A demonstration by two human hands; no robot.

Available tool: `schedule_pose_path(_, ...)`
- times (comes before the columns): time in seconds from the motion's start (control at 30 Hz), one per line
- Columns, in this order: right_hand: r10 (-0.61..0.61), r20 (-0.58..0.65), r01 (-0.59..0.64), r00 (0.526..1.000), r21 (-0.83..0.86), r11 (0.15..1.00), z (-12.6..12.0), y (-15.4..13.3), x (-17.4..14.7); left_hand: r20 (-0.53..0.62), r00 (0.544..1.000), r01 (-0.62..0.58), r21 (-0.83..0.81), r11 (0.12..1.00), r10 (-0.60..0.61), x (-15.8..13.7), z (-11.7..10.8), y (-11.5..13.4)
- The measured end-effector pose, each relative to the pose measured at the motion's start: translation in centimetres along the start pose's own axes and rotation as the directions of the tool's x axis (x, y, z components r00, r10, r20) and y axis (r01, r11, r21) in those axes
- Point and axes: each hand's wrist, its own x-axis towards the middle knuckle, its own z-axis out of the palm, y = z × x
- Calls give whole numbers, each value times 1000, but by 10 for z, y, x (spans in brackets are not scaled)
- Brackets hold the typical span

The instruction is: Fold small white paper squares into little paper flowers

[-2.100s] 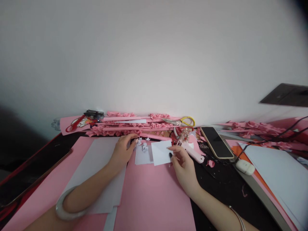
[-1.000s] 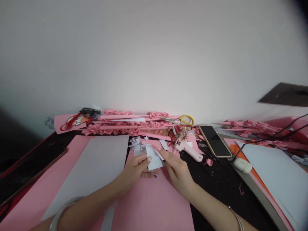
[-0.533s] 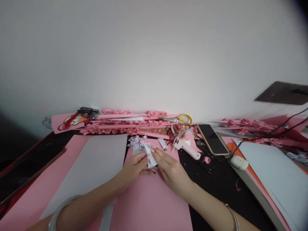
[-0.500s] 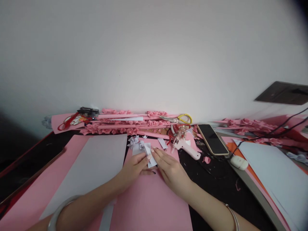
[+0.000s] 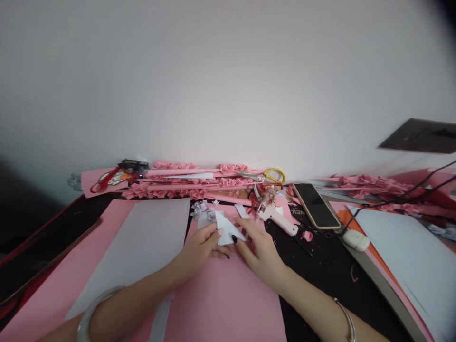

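Between my hands is a small white piece of paper (image 5: 227, 231), folded into a triangle. My left hand (image 5: 204, 243) pinches its left side with thumb and fingers. On its right side, my right hand (image 5: 258, 249) has the thumb on the paper and the index finger reaching along the far edge. White folded paper flowers (image 5: 204, 211) lie just beyond my left hand. Under both hands spreads a pink sheet (image 5: 226, 294), and a small white paper strip (image 5: 242, 211) lies past my right fingertips.
A pink glue gun (image 5: 278, 219), yellow-handled scissors (image 5: 272, 175) and a phone (image 5: 316, 205) lie behind and right. Pink paper flower stems (image 5: 185, 187) run along the wall. White sheets (image 5: 409, 256) are stacked right; a large white sheet (image 5: 138, 247) lies left. Black cables cross at right.
The paper has gone from a narrow folded strip to a wider triangle facing up. My right hand has turned, its thumb now showing on the paper. My left hand keeps its pinch.
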Motion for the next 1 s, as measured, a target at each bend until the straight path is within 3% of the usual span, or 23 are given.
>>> schedule_pose_path(0.1, 23, 14, -24, 1000, 45, 999, 3, 2, 1, 22, 999, -24, 51, 998, 23, 0, -1, -1)
schedule_pose_path(0.37, -86, 3, 86, 996, 91, 992, 6, 7, 2, 71, 996, -58, 72, 996, 53, 2, -3, -4)
schedule_pose_path(1.0, 38, -63, -30, 997, 128, 991, 2, 7, 0, 79, 996, -32, 50, 998, 28, 2, -5, -6)
